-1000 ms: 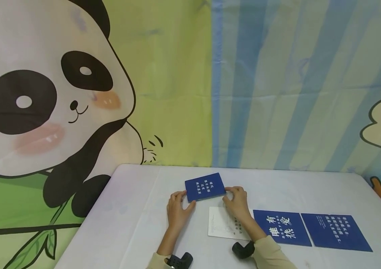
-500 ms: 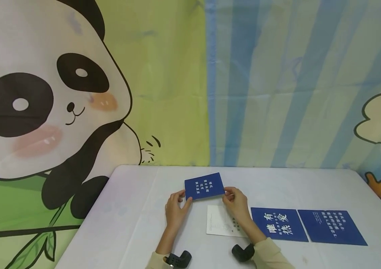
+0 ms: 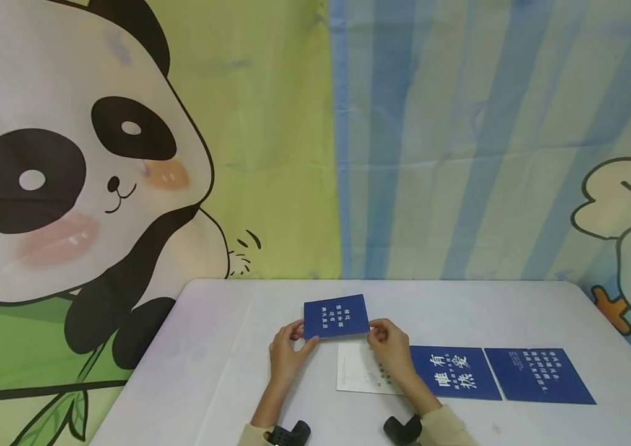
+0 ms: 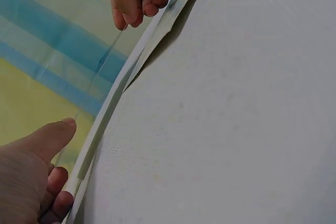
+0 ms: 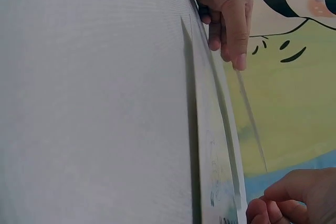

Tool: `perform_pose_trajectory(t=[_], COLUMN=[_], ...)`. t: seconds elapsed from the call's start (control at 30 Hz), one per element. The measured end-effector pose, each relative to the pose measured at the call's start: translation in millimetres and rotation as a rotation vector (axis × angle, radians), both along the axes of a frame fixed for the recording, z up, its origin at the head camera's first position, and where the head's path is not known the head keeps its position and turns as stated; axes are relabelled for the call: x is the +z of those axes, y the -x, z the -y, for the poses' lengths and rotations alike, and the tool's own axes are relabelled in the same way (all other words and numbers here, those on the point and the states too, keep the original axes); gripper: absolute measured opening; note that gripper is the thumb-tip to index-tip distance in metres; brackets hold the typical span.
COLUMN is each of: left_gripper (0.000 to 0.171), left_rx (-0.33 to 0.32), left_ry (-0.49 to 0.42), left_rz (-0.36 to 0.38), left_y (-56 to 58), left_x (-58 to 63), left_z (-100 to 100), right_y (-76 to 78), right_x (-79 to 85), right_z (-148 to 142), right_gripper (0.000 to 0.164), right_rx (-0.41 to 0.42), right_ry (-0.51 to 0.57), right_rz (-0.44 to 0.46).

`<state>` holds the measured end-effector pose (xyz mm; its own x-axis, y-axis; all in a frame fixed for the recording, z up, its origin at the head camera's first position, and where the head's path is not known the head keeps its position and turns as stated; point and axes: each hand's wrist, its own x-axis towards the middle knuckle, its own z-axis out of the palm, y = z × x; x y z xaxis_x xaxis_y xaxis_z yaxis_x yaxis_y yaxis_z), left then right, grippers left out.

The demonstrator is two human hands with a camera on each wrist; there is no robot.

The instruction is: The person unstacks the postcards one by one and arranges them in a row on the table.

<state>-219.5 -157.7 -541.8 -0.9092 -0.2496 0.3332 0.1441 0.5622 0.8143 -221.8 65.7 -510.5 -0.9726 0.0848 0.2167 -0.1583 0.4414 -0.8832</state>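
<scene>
A blue postcard with white characters is held up over the table, its printed face toward me. My left hand pinches its lower left corner between thumb and fingers. At the lower right corner, my right hand grips it with thumb and fingertips. Both wrist views show the card nearly edge-on, as a thin line stretched between the left hand and the right hand. Below the right hand lies a white card, partly hidden by the hand and forearm.
To the right of the white card lie two more blue cards: one with large white characters, the other with small lines of text. All rest on a white-covered table. Behind it hangs a cloth with a printed panda.
The held postcard has turned slightly, so its lower edge lies more level. Both hands keep their hold. The whole head view has shifted, with the table cards appearing farther left.
</scene>
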Motion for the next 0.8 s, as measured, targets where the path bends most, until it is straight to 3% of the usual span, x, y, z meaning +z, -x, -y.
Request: perform_pose_trajectory(t=[0.23, 0.47, 0.8], left_gripper=[0.053, 0.052, 0.054], left_rx=[-0.034, -0.035, -0.044], left_ry=[-0.062, -0.061, -0.066], left_rz=[-0.018, -0.031, 0.04], left_y=[-8.7, -18.2, -23.5], left_x=[1.8, 2.6, 3.6], left_z=[5.9, 8.8, 17.0], right_y=[-10.3, -18.4, -24.2], right_x=[3.4, 0.6, 1.5], right_z=[2.3, 5.4, 10.4], right_gripper=[0.02, 0.02, 0.022], right_rx=[0.021, 0.027, 0.036], right_ry=[0.025, 0.041, 0.074], right_rz=[0.007, 0.02, 0.006])
